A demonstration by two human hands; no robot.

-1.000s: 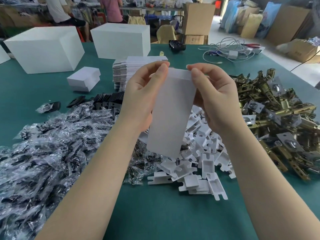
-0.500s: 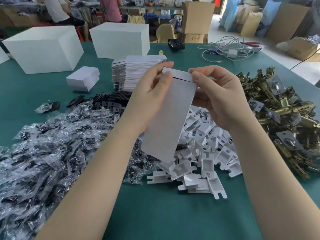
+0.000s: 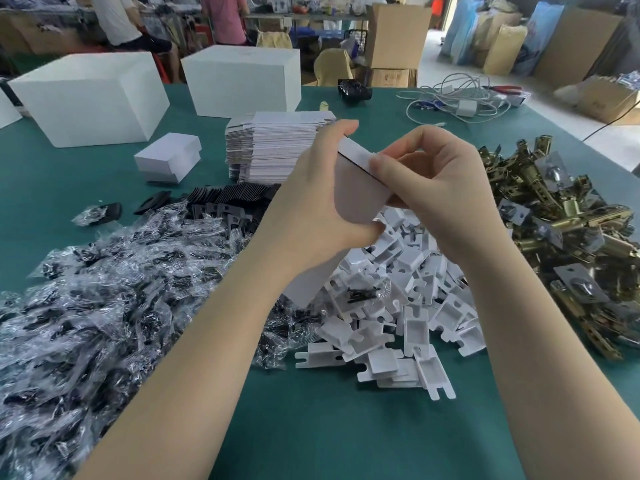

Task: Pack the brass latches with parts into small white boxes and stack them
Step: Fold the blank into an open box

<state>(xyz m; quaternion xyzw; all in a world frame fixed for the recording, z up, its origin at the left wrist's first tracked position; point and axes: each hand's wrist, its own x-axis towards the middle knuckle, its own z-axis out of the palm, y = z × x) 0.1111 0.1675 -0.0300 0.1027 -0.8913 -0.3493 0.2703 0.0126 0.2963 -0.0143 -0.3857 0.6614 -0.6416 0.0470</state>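
I hold a small white carton [image 3: 356, 188] above the table's middle. My left hand [image 3: 318, 202] grips its body from the left, thumb under it. My right hand [image 3: 436, 188] pinches the top flap, which is bent over. On the right lies a pile of brass latches [image 3: 554, 237]. Beneath my hands sits a heap of white plastic inserts [image 3: 398, 306]. Clear bags of black parts [image 3: 104, 306] cover the left side. A stack of flat white cartons [image 3: 273, 147] stands behind my hands, and one small folded white box [image 3: 168, 157] lies to its left.
Two large white boxes [image 3: 90, 95] [image 3: 242, 77] stand at the back of the green table [image 3: 329, 427]. Black plates [image 3: 228, 202] lie in a row by the bags. Cables and a charger [image 3: 460, 102] sit back right. People and brown cartons are beyond the table.
The carton has tilted over to the left. Its top flap has opened and my right hand has bent it over, while my left hand has closed round the carton's body.
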